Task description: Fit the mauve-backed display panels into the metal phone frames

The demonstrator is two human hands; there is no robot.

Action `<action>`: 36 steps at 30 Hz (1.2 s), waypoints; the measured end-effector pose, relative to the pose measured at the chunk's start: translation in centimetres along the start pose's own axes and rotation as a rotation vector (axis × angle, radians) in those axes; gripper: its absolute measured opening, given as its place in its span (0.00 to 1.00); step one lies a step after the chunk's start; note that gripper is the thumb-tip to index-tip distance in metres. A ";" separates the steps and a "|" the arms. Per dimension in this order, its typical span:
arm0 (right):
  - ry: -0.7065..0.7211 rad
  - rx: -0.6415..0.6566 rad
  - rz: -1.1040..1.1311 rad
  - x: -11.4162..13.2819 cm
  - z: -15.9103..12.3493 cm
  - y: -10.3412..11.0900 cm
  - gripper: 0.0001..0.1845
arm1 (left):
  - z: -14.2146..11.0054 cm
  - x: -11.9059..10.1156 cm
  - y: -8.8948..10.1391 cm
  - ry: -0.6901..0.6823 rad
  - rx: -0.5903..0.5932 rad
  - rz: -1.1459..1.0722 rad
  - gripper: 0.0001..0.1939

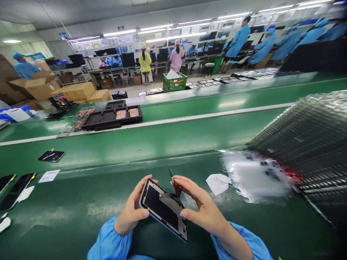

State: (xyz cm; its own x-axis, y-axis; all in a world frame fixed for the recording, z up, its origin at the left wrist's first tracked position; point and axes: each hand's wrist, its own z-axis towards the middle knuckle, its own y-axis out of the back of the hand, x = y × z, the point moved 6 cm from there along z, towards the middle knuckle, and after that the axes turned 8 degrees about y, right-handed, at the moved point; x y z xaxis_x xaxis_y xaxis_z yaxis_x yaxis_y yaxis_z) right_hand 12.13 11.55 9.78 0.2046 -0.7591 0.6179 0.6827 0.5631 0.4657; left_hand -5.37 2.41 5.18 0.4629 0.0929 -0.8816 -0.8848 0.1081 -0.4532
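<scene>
My left hand (132, 207) grips the left end of a phone body (165, 209), which is tilted, with its black inner face up and a pale blue edge. Its thumb lies on the near side and its fingers go behind the far side. My right hand (199, 204) is at the phone's right side, fingers closed around a thin dark piece (171, 174) seen nearly edge-on; its kind is unclear. The right thumb touches the phone's face. A grey flap or strip (170, 200) runs across that face towards the right fingers.
Black-faced panels (20, 187) lie at left, with another panel (52, 156) farther off. White paper (218, 183), clear plastic trays (252, 173) and a tall tray stack (306, 141) stand right. Beyond are a black foam tray (112, 117) and people in coats.
</scene>
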 end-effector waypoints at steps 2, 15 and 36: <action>0.026 0.022 -0.086 0.3 0.1 0.0 0.34 | 0.1 -0.1 0.1 -0.036 0.047 0.016 0.39; 0.076 0.064 -0.267 1.5 0.4 -1.1 0.34 | 0.4 0.4 -1.0 -0.066 0.059 0.076 0.40; 0.099 0.178 -0.505 2.0 -0.7 -2.6 0.35 | 0.9 -0.3 -2.7 -0.110 0.097 0.092 0.39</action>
State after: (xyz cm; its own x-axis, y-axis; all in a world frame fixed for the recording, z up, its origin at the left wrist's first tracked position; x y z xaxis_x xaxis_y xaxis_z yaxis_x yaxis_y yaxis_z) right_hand 11.26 8.26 9.35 -0.0469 -0.9718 0.2311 0.5859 0.1606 0.7943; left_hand -3.08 2.99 6.81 0.3876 0.2139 -0.8967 -0.9171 0.1883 -0.3515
